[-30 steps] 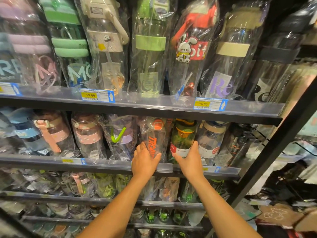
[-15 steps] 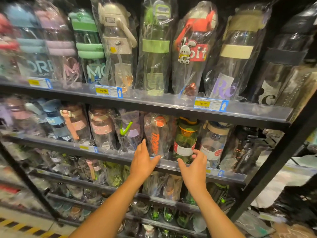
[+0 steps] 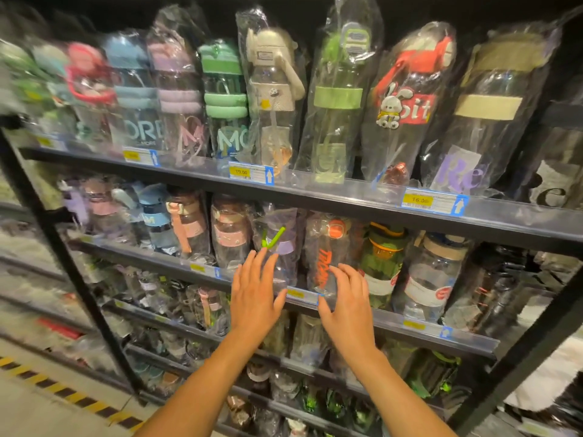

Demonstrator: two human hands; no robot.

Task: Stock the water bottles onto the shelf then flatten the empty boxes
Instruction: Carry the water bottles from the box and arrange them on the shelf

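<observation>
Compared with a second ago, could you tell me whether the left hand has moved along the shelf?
Yes. The left hand moved leftward, from the orange-lettered bottle to the purple-banded bottle beside it.

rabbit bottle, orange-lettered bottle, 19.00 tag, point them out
rabbit bottle (image 3: 390,105): head view, on the rabbit figure
orange-lettered bottle (image 3: 323,268): head view, on the orange lettering
19.00 tag (image 3: 240,172): head view, on its yellow patch

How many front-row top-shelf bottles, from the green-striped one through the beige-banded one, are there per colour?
Green bottles: 2
Cream or beige bottles: 2
Red rabbit bottle: 1
Total: 5
</observation>
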